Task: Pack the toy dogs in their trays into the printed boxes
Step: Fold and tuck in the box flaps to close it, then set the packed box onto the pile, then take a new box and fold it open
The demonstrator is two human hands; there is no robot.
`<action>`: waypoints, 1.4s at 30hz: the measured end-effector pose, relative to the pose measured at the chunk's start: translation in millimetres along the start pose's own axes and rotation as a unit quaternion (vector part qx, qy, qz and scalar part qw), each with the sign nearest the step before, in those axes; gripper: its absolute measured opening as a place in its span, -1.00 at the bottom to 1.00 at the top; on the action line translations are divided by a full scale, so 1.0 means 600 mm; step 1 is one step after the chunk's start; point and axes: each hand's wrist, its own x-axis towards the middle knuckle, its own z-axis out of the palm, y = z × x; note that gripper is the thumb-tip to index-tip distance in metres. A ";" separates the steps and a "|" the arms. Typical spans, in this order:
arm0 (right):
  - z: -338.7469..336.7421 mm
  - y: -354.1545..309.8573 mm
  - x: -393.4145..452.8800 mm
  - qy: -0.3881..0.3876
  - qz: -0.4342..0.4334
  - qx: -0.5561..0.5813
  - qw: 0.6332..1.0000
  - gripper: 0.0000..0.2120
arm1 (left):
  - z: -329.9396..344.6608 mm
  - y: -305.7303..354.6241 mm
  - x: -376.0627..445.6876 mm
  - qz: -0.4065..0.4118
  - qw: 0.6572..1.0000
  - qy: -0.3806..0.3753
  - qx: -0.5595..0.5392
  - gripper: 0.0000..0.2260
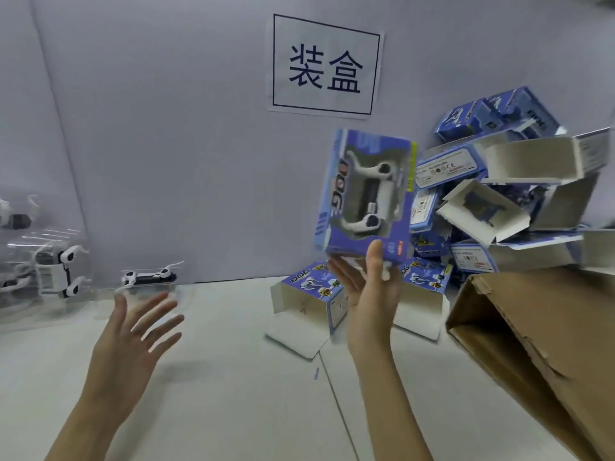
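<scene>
Right hand (372, 287) under packed box (364, 194)

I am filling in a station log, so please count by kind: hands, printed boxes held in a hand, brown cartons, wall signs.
Hands: 2 (left hand, right hand)
Printed box held by the right hand: 1
Brown carton: 1
Wall sign: 1
Total: 5
</scene>
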 end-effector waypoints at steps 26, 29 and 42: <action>-0.056 0.107 -0.007 -0.052 -0.141 -0.633 0.759 -0.77 | 0.083 -0.060 -0.029 0.053 0.954 -0.014 0.296 -0.63; -0.038 0.083 -0.025 -0.059 -0.140 -0.555 0.818 -0.94 | 0.096 -0.061 -0.042 0.149 0.889 -0.140 0.410 -0.20; 0.012 0.078 -0.088 -0.310 -0.057 -0.331 0.889 -0.56 | 0.133 -0.011 -0.049 0.267 0.937 0.002 0.226 -0.38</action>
